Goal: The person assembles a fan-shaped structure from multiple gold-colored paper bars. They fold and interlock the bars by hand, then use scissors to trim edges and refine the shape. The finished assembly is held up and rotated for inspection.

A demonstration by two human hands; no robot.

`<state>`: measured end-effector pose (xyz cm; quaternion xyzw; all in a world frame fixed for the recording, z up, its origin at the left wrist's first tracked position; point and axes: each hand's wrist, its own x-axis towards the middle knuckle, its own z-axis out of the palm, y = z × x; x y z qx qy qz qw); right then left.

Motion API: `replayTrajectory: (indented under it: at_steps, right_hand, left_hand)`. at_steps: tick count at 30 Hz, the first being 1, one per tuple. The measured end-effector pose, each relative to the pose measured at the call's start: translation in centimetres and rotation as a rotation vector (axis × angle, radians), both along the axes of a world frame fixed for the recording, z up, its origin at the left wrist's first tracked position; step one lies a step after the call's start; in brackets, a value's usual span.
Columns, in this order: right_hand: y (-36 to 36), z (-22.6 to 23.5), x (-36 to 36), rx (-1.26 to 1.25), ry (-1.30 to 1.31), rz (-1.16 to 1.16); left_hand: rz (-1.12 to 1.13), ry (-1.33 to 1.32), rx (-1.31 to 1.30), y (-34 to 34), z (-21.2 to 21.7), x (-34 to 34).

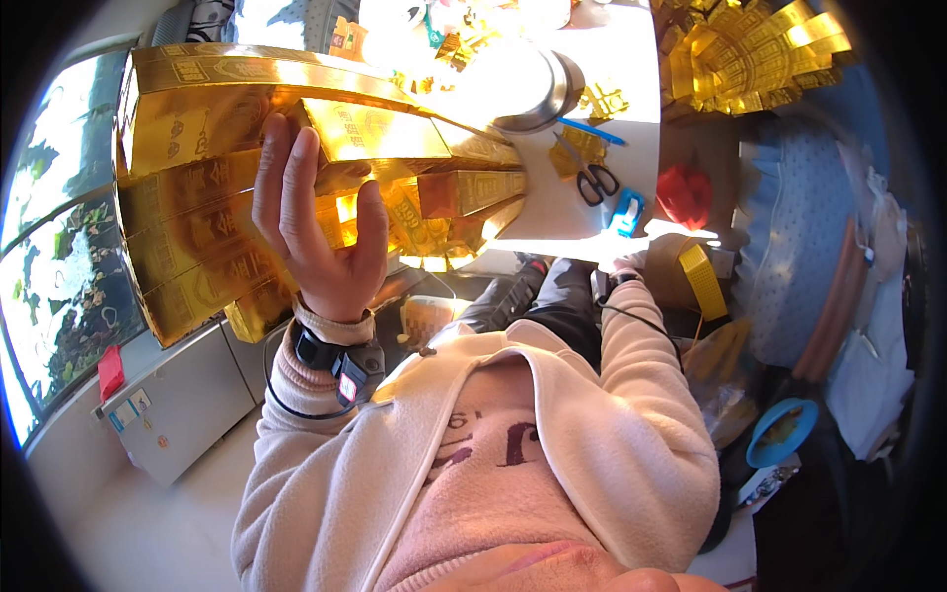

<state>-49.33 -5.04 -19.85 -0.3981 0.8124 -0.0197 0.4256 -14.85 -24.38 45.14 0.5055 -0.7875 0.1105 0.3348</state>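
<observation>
A large fan-shaped construction of folded gold foil paper [197,222] stands at the left, partly over the white table [552,212]. My left hand [326,222] is raised against its near side. Two long fingers stretch upward across the gold folds and the thumb stands apart; the other fingers are partly lost among the folds. My right hand [628,263] is low at the table's near edge, close to a blue tape dispenser [625,213]. Its fingers are hidden in glare and shadow, so whether it holds anything does not show.
Black-handled scissors [596,185] and a blue pen [592,131] lie on the table by a round metal tin [552,94]. Another gold paper fan [750,59] is at the far right. Red material [684,195] lies beside the table; a blue bowl [782,432] sits lower right.
</observation>
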Motion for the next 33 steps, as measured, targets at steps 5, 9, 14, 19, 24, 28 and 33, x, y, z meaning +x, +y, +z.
replayTrajectory:
  at_steps: [5,9,14,19,24,28,33]
  right_hand:
    - [-5.8,15.8,4.3,-0.263,-0.617,0.221]
    - [-16.1,31.0,6.9,-0.205,-1.211,0.072]
    - [-24.6,44.2,8.6,-0.412,-1.262,0.303]
    - [-28.9,50.2,11.3,-0.508,-1.348,0.525]
    - [-30.4,51.7,13.2,-0.365,-1.488,0.572]
    - [-31.5,51.9,14.1,-0.378,-1.477,0.684]
    - [-32.3,52.3,15.0,-0.379,-1.41,0.781]
  left_hand:
    - [0.052,-0.043,0.024,0.3,0.4,-0.4]
    - [0.054,-0.016,0.013,0.1,0.3,-0.5]
    - [0.078,0.032,0.018,0.2,0.1,-0.6]
    - [0.105,0.007,-0.004,0.3,0.1,-0.7]
    - [0.116,-0.007,-0.012,0.2,0.0,-0.9]
    - [0.097,0.002,0.001,0.1,0.0,-0.9]
    - [0.118,0.02,0.044,0.3,0.2,-1.0]
